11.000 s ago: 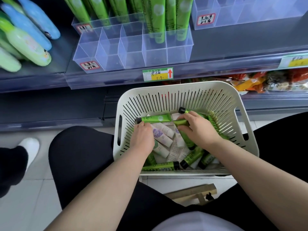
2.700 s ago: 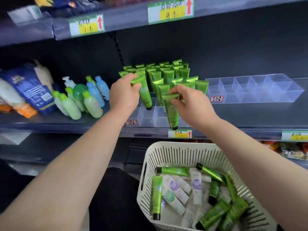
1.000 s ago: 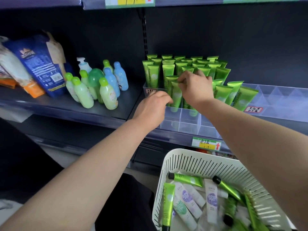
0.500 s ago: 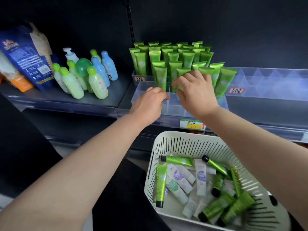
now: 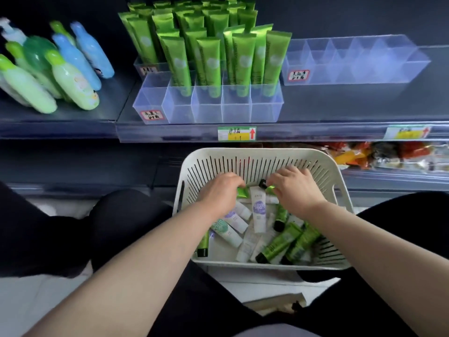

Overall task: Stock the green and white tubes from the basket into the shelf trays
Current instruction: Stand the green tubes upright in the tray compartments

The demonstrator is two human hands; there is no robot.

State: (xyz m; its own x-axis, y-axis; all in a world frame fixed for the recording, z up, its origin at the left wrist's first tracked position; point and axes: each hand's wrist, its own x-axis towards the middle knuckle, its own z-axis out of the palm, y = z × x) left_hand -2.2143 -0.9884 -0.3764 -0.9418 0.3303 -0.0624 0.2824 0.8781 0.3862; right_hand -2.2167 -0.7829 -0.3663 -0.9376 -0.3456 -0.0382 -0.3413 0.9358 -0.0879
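The stocking looks part done. Up beyond the fingers (image 5: 237, 183), the front tray (image 5: 209, 113) on the shelf holds upright stocked tubes (image 5: 211, 59) in its back row, caps down and crimped ends up. Its front row stands empty. The clear tray (image 5: 352, 69) up to their right holds nothing, so no white tube looks shelved yet.

Both hands are down in the basket (image 5: 243, 153). The left hand (image 5: 220, 193) curls its fingers round the crimped end of a green tube (image 5: 242, 192); most of that tube's length is hidden. The right hand (image 5: 296, 190) pinches a black-capped tube (image 5: 263, 184), cap pointing up-left, away from the wrist. Behind the fingers, toward the wrists, white tubes (image 5: 258, 210) and loose green tubes (image 5: 279, 243) lie flat and crisscrossed, the green caps mostly toward the person.
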